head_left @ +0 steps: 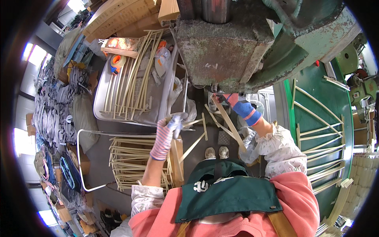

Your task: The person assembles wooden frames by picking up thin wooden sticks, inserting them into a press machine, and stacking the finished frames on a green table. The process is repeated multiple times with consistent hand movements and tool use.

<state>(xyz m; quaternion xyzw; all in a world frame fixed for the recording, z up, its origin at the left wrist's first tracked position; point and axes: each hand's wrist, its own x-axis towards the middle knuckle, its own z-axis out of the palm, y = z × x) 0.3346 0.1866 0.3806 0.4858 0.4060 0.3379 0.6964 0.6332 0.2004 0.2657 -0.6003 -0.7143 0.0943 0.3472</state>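
My right hand [239,107], in a blue and pink knit glove, is closed at the upper end of a flat pale wooden strip [229,124]. That end sits just under the head of a large worn green machine [221,51]; the strip slants down toward my body. My left hand [166,133], in a pink-and-white striped glove with grey fingertips, hovers left of centre with its fingers bunched together. Whatever may be in those fingers is hidden. Several thin wooden strips [205,126] lie between my hands and below them.
A white tray [103,115] at upper left holds wooden sticks, a tape roll [117,61] and a plastic bag [162,62]. Below it lies a stack of sticks [138,158] beside a white metal frame [80,158]. Wooden frame pieces [321,156] rest on a green table [316,89] at right.
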